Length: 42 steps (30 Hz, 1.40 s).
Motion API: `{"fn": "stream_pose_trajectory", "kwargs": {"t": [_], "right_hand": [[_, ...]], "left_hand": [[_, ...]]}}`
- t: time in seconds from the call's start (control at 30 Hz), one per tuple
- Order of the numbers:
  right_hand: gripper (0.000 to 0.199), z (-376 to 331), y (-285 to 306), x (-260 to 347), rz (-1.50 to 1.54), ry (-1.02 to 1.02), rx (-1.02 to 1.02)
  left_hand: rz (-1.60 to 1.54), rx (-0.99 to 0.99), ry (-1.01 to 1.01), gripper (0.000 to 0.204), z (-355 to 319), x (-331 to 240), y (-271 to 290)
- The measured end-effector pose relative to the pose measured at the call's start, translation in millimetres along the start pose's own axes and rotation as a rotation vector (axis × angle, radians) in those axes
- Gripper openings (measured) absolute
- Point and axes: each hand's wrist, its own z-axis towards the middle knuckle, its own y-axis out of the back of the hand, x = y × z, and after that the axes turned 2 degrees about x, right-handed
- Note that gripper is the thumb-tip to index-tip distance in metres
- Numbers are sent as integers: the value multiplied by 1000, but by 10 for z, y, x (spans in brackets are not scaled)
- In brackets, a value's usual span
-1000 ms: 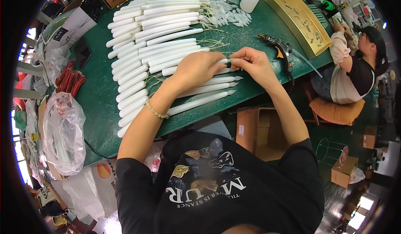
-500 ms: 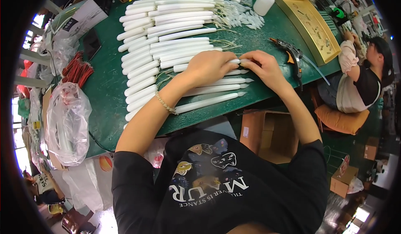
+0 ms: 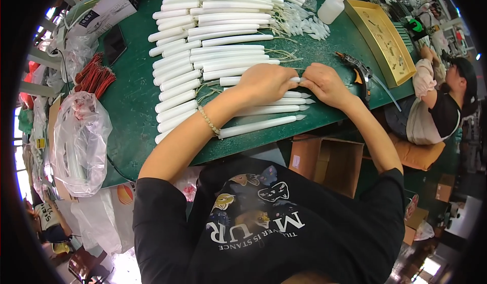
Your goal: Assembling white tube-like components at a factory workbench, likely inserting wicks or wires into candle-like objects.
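Observation:
My left hand (image 3: pixel 271 82) is closed around a white taper-shaped electric candle (image 3: pixel 229 81), whose near end pokes out past the fingers. At that end, the fingers of my right hand (image 3: pixel 325 84) are pinched together; whatever is between them is hidden. Just below lie several similar candles with pointed translucent flame tips, the nearest a tipped candle (image 3: pixel 258 126). Up and left of my hands, rows of white candle sticks (image 3: pixel 228 50) cover the table, many with thin wires at their ends. A pile of loose translucent flame tips (image 3: pixel 310 26) lies beyond them.
On the green table (image 3: pixel 132 132) are a glue gun (image 3: pixel 361 73), a white squeeze bottle (image 3: pixel 332 8), a gold tray (image 3: pixel 378 38) with small parts, red wires (image 3: pixel 95 76), a dark phone (image 3: pixel 114 44) and a plastic bag (image 3: pixel 81 142). A co-worker (image 3: pixel 441 101) sits at the right.
The whole view has shifted slightly. My right hand's fingers have closed in tighter at the candle's end, while my left hand keeps its hold.

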Motion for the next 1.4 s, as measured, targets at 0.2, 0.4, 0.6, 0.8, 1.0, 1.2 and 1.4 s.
{"fn": "stream_pose_trajectory", "kwargs": {"t": [0.2,0.4,0.6,0.8,1.0,1.2,1.4], "right_hand": [[17,-112,31,263,71,-267,-141],[22,-684,273,234,-341,-786,-617],[54,-978,226,-47,-412,-1143,-440],[53,-956,390,-79,-206,-1196,-348],[42,-1017,395,-215,-184,-1160,-351],[29,-677,114,52,636,-963,-703],[28,-227,-77,300,910,-770,-691]], "left_hand": [[-3,-96,-94,29,-125,63,-7],[-19,-453,-63,11,-149,89,97],[403,-350,-93,4,11,109,18],[431,-366,-157,6,143,59,-56],[456,-372,-174,9,281,24,-134],[260,-400,-151,8,226,9,-134],[73,-396,-80,11,131,-50,-56]]}}
